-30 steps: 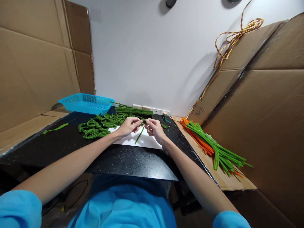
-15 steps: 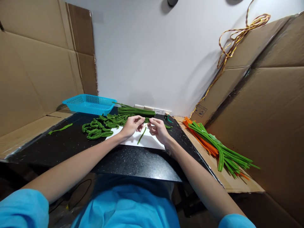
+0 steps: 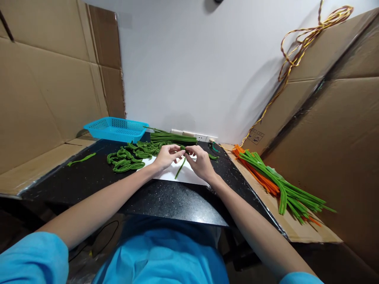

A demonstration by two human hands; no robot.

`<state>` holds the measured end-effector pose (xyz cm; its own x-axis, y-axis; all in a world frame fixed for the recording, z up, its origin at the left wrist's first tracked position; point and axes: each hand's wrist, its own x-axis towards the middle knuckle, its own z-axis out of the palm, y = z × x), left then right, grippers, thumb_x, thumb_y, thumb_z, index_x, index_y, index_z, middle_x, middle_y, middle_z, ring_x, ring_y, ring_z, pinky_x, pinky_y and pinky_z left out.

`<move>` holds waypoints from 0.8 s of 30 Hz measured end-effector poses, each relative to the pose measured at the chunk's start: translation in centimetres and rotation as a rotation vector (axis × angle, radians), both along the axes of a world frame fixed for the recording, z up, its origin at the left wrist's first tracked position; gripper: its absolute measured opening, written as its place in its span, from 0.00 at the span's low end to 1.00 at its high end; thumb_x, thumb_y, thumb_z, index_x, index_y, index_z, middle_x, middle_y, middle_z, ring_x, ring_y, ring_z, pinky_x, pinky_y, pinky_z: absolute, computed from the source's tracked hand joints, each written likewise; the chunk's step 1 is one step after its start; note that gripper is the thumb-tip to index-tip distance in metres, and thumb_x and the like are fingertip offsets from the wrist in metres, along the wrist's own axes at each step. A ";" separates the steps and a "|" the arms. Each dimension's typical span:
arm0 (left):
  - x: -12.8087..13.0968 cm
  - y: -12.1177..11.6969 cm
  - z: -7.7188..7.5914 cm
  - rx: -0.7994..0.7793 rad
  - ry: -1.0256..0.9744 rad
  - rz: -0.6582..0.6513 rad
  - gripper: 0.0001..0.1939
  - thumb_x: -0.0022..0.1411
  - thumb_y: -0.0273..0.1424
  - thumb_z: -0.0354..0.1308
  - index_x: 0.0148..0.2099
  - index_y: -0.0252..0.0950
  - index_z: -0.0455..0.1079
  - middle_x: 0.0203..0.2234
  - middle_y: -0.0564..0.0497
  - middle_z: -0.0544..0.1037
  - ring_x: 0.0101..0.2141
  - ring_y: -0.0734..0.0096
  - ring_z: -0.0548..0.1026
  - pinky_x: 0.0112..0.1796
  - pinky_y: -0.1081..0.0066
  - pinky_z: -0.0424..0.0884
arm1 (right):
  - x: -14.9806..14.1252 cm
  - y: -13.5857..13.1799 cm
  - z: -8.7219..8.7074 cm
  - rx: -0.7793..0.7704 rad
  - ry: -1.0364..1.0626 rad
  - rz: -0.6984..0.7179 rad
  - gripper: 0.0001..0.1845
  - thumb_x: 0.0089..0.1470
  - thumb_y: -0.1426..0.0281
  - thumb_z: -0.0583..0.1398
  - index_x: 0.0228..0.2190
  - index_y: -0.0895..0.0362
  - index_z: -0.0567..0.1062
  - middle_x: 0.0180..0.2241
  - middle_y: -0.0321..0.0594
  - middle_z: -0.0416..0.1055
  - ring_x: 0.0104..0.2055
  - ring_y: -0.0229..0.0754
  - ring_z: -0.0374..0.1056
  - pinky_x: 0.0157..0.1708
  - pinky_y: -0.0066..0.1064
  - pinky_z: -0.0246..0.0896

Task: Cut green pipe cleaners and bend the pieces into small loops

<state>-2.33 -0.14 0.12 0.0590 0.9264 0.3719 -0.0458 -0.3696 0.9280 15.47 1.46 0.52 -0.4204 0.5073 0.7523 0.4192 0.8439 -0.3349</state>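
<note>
Over the white sheet (image 3: pixel 166 174), my left hand (image 3: pixel 166 157) and my right hand (image 3: pixel 201 162) meet with fingertips pinched together. Between them is a green pipe cleaner (image 3: pixel 180 169), bunched at the fingertips, while a straight length slants down over the sheet. Whether that length and the bunched part are one piece is hard to see. Left of my hands lies a pile of looped dark green pipe cleaners (image 3: pixel 123 165). Behind them rests a bundle of straight dark green pipe cleaners (image 3: pixel 173 137). A short curved green piece (image 3: pixel 213 157) lies right of my right hand.
A blue plastic basket (image 3: pixel 118 130) stands at the back left of the black table (image 3: pixel 166 203). Light green (image 3: pixel 272 177) and orange pipe cleaners (image 3: pixel 257 177) lie on cardboard at the right. Cardboard walls flank both sides; a twisted cord (image 3: pixel 275 94) hangs at right.
My hands have come closer together, and the right fingers have curled over toward the left fingertips. A dark green bunch now shows between them. The whole view has shifted slightly.
</note>
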 end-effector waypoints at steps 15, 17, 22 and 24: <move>-0.6 0.8 -0.3 0.004 0.236 -0.163 0.14 0.63 0.36 0.63 0.32 0.33 0.66 0.24 0.49 0.75 0.28 0.68 0.79 0.25 0.74 0.72 | 0.1 0.1 0.4 -0.190 0.002 -0.055 0.05 0.52 0.73 0.63 0.26 0.57 0.79 0.19 0.35 0.70 0.21 0.35 0.61 0.26 0.29 0.54; -0.7 0.8 -0.2 -0.044 0.202 -0.205 0.13 0.63 0.36 0.64 0.33 0.33 0.66 0.25 0.48 0.75 0.29 0.66 0.80 0.26 0.72 0.73 | 0.0 0.0 0.6 -0.325 0.083 0.004 0.05 0.51 0.70 0.65 0.25 0.57 0.79 0.19 0.36 0.71 0.20 0.35 0.61 0.24 0.28 0.55; -0.9 0.4 0.5 -0.142 0.073 -0.268 0.12 0.65 0.35 0.63 0.37 0.31 0.68 0.29 0.44 0.78 0.30 0.67 0.80 0.32 0.68 0.75 | 0.4 0.5 0.9 -0.751 0.286 0.230 0.15 0.51 0.59 0.67 0.29 0.60 0.79 0.24 0.41 0.74 0.21 0.37 0.65 0.18 0.28 0.59; -1.0 0.2 0.7 -0.150 0.034 -0.269 0.12 0.65 0.35 0.63 0.36 0.32 0.66 0.28 0.45 0.78 0.30 0.69 0.79 0.33 0.69 0.75 | 0.6 0.8 0.8 -0.860 0.355 0.318 0.16 0.49 0.58 0.69 0.30 0.59 0.80 0.27 0.41 0.73 0.24 0.36 0.65 0.20 0.27 0.60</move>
<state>-3.34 0.11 0.80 0.3195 0.9203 0.2256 -0.0914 -0.2070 0.9741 16.05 2.29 1.31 -0.4532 0.8436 0.2881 -0.0285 0.3093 -0.9505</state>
